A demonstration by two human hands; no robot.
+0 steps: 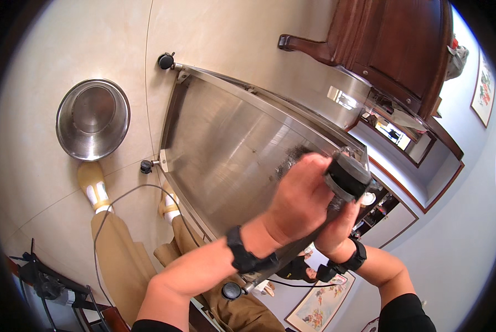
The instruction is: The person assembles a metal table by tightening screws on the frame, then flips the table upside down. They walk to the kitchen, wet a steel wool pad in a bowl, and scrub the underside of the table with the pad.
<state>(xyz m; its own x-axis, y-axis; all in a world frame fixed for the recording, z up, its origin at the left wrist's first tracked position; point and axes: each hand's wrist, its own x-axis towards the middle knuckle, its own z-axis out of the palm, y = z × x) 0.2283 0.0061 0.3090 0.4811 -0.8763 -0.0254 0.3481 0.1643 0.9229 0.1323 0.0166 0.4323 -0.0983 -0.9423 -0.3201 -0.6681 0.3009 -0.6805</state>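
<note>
A stainless-steel cart (220, 146) is tipped over in front of me, its flat metal panel facing up and its legs pointing outward. At its right corner is a black caster wheel (347, 176), slightly blurred. My left hand (299, 193) is closed beside this caster, fingers curled against its fitting, which the hand mostly hides. From below, my right hand (341, 226) grips the same caster, thumb side up; its fingertips are partly hidden. Dark wet-looking smudges (293, 159) mark the panel next to my left hand. Other casters (166, 61) sit at the remaining corners.
On the tiled floor at left stands a steel basin (65, 127). A thin dark cable (97, 243) loops across my legs. Beyond the cart are a dark wooden cabinet (400, 50) and a steel pot (345, 99). Another person (293, 271) is past the cart's lower side.
</note>
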